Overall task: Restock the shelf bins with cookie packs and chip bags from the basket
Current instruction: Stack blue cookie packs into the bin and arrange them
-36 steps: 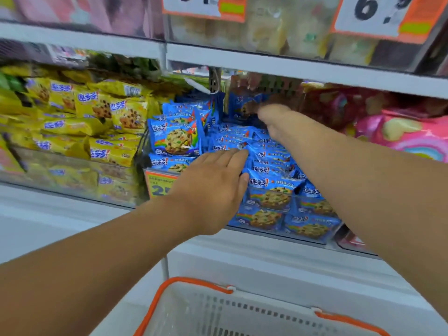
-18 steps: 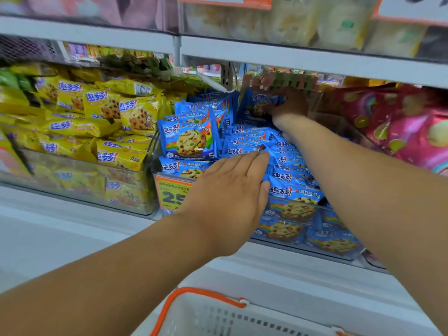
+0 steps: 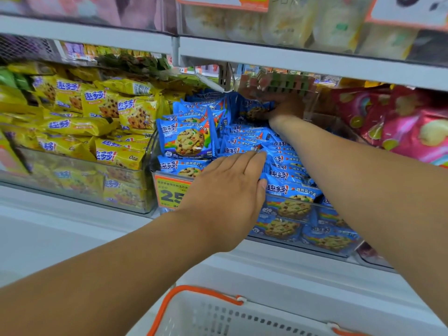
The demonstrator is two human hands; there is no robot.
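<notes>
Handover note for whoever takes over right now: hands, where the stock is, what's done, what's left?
Left hand: open, fingers flat on the blue cookie packs at the front of the middle bin.
Right hand: reached to the back of that bin, at a blue pack there; grip hidden, cannot tell.
Yellow cookie packs fill the bin to the left; pink chip bags sit to the right.
Done: the blue bin looks nearly full.
Left: settle the back pack, then check the basket; its contents are out of view.

White shelving (image 3: 291, 57), orange price tags (image 3: 169, 192)
</notes>
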